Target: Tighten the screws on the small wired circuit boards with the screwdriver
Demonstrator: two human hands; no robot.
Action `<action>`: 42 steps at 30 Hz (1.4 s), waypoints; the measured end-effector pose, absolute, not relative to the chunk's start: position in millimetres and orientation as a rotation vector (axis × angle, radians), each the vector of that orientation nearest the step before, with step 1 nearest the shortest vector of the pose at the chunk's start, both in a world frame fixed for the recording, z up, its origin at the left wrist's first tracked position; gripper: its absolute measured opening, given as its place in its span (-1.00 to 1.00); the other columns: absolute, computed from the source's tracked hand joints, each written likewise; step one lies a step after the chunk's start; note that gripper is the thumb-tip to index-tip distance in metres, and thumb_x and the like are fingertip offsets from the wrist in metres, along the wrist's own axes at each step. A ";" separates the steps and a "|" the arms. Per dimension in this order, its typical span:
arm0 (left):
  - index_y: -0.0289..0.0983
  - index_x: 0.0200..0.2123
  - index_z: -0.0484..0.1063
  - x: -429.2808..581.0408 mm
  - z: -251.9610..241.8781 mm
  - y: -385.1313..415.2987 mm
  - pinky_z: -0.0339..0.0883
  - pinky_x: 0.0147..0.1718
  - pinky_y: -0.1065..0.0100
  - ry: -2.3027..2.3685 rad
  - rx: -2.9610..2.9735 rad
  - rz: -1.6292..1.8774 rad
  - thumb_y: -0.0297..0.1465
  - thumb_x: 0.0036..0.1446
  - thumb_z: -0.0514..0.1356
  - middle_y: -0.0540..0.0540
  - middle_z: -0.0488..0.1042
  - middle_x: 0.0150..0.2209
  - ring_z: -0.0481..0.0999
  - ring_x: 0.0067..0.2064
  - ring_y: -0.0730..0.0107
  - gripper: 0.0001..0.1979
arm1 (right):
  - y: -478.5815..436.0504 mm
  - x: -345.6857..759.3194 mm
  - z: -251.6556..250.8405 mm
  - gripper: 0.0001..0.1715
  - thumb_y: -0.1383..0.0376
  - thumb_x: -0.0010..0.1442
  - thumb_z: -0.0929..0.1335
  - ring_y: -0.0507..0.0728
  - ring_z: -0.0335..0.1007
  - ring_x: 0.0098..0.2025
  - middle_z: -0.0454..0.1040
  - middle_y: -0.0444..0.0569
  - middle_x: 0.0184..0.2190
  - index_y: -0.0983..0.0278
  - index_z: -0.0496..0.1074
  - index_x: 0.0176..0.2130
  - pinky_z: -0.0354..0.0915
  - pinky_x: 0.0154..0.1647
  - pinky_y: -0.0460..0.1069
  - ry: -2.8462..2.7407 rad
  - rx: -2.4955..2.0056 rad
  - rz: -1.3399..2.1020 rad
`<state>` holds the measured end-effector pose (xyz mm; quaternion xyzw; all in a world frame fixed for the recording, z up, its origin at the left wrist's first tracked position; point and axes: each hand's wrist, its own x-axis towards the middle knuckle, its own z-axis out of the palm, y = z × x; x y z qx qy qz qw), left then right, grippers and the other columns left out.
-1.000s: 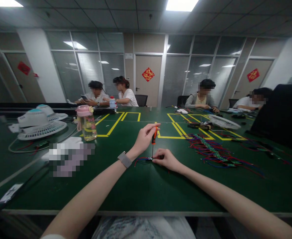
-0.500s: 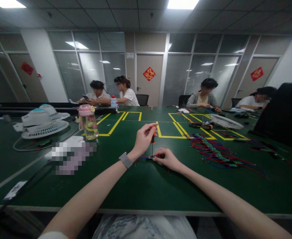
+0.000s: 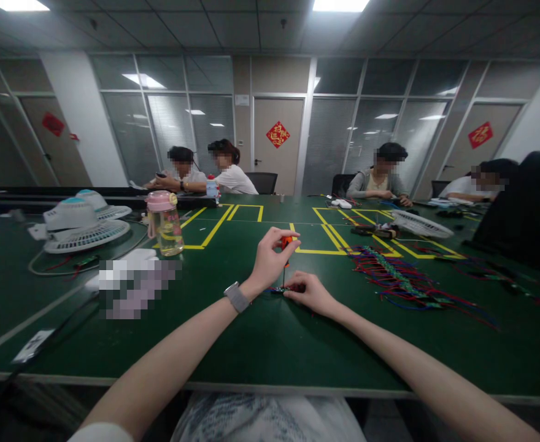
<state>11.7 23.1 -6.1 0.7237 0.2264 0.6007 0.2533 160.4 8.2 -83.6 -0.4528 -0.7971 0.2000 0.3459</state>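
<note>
My left hand [image 3: 270, 258] is closed round the orange-and-black handle of a small screwdriver [image 3: 286, 245], held upright with its tip pointing down. Below the tip lies a small wired part [image 3: 279, 290] with red and blue leads on the green table [image 3: 261, 344]. My right hand [image 3: 309, 293] is pinched on that part, pressing it to the table. A grey watch band [image 3: 236, 297] sits on my left wrist.
A heap of red, blue and green wired parts [image 3: 399, 279] lies to the right. A pink-capped bottle [image 3: 162, 222] and white fans [image 3: 83, 224] stand at the left, another fan [image 3: 420, 224] far right. Several people sit along the far side. Yellow tape outlines [image 3: 233, 222] mark the table.
The view has shifted slightly. My left hand has turned a little on the screwdriver handle; both hands stay at the same spot over the part.
</note>
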 end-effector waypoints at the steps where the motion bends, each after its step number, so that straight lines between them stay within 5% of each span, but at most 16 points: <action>1: -0.24 -0.21 0.51 11.1 -5.3 22.8 0.37 -0.22 0.42 0.630 1.979 1.646 -0.30 0.13 0.19 -0.10 0.42 -0.20 0.45 -0.18 0.41 -0.80 | 8.1 160.2 -83.7 -0.82 0.31 0.04 0.42 0.01 0.29 -0.44 0.39 -0.08 -0.44 0.31 0.58 -0.30 0.21 -0.40 -0.08 -2.070 -1.174 0.512; 7: -0.25 -0.06 0.45 8.8 -1.4 29.0 0.41 -0.22 0.37 0.516 1.839 1.508 -0.34 0.22 0.07 -0.14 0.46 -0.14 0.50 -0.18 0.40 -0.72 | 6.6 160.0 -83.3 -0.82 0.32 0.06 0.41 0.01 0.29 -0.44 0.41 -0.07 -0.41 0.30 0.57 -0.28 0.23 -0.41 -0.08 -2.086 -1.165 0.490; 12: -0.25 -0.20 0.52 6.1 -2.6 32.7 0.38 -0.30 0.44 0.622 1.939 1.603 -0.31 0.11 0.20 -0.10 0.43 -0.21 0.46 -0.26 0.45 -0.78 | 6.4 161.0 -83.2 -0.81 0.30 0.07 0.40 0.03 0.32 -0.41 0.42 -0.06 -0.40 0.30 0.57 -0.28 0.25 -0.38 -0.07 -2.085 -1.154 0.507; 18: -0.26 -0.05 0.44 8.6 -3.3 30.9 0.42 -0.23 0.34 0.480 1.830 1.465 -0.29 0.22 0.06 -0.16 0.47 -0.15 0.51 -0.21 0.40 -0.70 | 6.2 161.3 -83.0 -0.83 0.28 0.07 0.40 0.03 0.32 -0.41 0.41 -0.07 -0.41 0.29 0.57 -0.31 0.25 -0.38 -0.07 -2.081 -1.141 0.511; 23: -0.25 -0.21 0.52 8.7 -3.7 29.4 0.39 -0.26 0.40 0.618 1.948 1.613 -0.29 0.11 0.19 -0.12 0.44 -0.19 0.47 -0.20 0.40 -0.78 | 6.1 161.7 -82.9 -0.83 0.29 0.08 0.40 0.03 0.32 -0.41 0.41 -0.06 -0.41 0.31 0.57 -0.29 0.24 -0.37 -0.07 -2.090 -1.149 0.498; 29: -0.25 -0.04 0.43 8.9 -3.5 33.7 0.42 -0.29 0.37 0.525 1.785 1.468 -0.29 0.21 0.07 -0.12 0.48 -0.19 0.51 -0.27 0.43 -0.69 | 8.3 163.4 -85.4 -0.83 0.30 0.08 0.39 0.02 0.31 -0.41 0.42 -0.06 -0.40 0.30 0.56 -0.29 0.23 -0.39 -0.08 -2.104 -1.118 0.512; 34: -0.25 -0.24 0.52 6.1 -2.9 34.0 0.36 -0.31 0.45 0.648 1.908 1.618 -0.30 0.09 0.22 -0.09 0.43 -0.24 0.46 -0.27 0.45 -0.80 | 7.8 163.2 -84.4 -0.83 0.29 0.07 0.40 0.03 0.31 -0.41 0.41 -0.06 -0.41 0.30 0.56 -0.29 0.25 -0.38 -0.07 -2.096 -1.127 0.517; 38: -0.24 -0.10 0.48 7.0 -1.8 31.9 0.38 -0.23 0.42 0.565 1.857 1.543 -0.33 0.21 0.08 -0.12 0.43 -0.14 0.47 -0.17 0.42 -0.74 | 6.1 162.4 -81.9 -0.83 0.30 0.08 0.39 0.03 0.31 -0.41 0.41 -0.05 -0.40 0.30 0.56 -0.30 0.24 -0.38 -0.07 -2.100 -1.127 0.528; 42: -0.28 -0.08 0.46 8.1 -1.2 30.3 0.41 -0.29 0.39 0.554 1.806 1.491 -0.32 0.18 0.12 -0.11 0.49 -0.24 0.50 -0.30 0.44 -0.72 | 4.5 162.0 -80.0 -0.82 0.30 0.09 0.39 0.03 0.31 -0.41 0.41 -0.05 -0.40 0.31 0.57 -0.29 0.24 -0.38 -0.08 -2.103 -1.129 0.536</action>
